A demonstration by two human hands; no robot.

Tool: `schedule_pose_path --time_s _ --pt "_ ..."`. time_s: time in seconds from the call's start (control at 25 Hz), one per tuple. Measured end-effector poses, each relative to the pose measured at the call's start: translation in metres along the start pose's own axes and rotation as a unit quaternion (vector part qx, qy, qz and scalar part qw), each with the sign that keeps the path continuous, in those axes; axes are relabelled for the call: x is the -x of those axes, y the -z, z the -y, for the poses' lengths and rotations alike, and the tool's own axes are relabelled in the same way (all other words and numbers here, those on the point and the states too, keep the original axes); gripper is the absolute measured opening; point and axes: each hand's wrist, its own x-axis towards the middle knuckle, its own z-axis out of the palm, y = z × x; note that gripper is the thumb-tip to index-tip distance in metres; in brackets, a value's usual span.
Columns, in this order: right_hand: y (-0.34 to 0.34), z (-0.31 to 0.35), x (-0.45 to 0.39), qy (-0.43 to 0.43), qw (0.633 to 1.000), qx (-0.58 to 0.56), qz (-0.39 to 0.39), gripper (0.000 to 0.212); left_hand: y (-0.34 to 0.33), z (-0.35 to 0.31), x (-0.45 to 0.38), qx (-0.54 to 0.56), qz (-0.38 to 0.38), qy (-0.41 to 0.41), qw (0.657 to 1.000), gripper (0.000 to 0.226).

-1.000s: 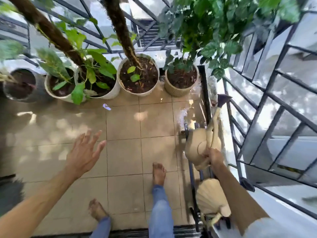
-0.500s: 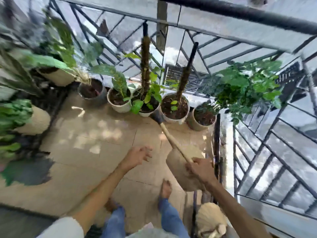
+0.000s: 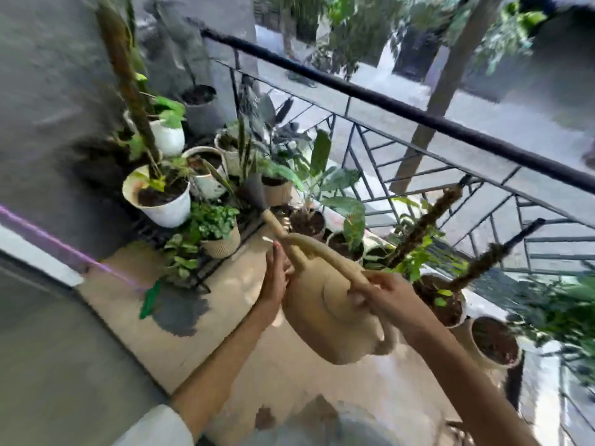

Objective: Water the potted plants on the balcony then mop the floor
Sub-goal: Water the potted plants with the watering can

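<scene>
Above the balcony tiles, my right hand (image 3: 384,292) gripped the watering can (image 3: 331,312) by its handle, my flat, open left hand (image 3: 275,278) steadying its side; watering seemed underway, needing the spout tipped over the potted plants (image 3: 212,220).

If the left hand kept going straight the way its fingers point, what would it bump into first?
Probably the watering can's spout. The left hand points up, fingers straight, beside the watering can, and the spout slants just above its fingertips. Depth is blurry, so it might slip past.

Tiled floor (image 3: 206,320), black railing (image 3: 402,112)
</scene>
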Motion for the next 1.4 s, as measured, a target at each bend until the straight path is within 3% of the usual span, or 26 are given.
schedule_pose_path --time_s 0.16,0.44,0.6,0.8,0.96,1.04,1.16,1.4 --pt "-0.054 0.076 -0.034 0.051 0.998 0.000 0.049 0.011 0.067 -0.058 -0.025 0.054 -0.048 -0.009 0.997 0.093" --pt "-0.121 0.180 -0.150 0.202 0.971 -0.074 0.100 0.011 0.171 -0.184 -0.096 0.110 -0.153 -0.051 0.981 0.070" --pt "-0.156 0.195 -0.233 0.256 0.950 -0.169 0.058 0.031 0.204 -0.232 -0.170 0.098 -0.188 -0.083 0.974 0.062" --pt "-0.210 0.250 -0.326 0.303 0.945 -0.119 0.030 0.035 0.257 -0.273 -0.249 0.120 -0.250 -0.067 0.959 0.061" --pt "-0.224 0.312 -0.395 0.316 0.929 -0.151 0.122 0.039 0.314 -0.328 -0.293 0.164 -0.270 -0.035 0.948 0.071" --pt "-0.243 0.325 -0.419 0.303 0.937 -0.147 0.092 0.021 0.344 -0.350 -0.310 0.196 -0.282 -0.041 0.938 0.072" --pt "-0.290 0.350 -0.449 0.302 0.939 -0.160 0.030 0.048 0.386 -0.369 -0.342 0.232 -0.304 -0.015 0.924 0.078" --pt "-0.370 0.430 -0.479 0.305 0.937 -0.156 -0.067 0.040 0.472 -0.408 -0.418 0.249 -0.260 0.005 0.933 0.082"
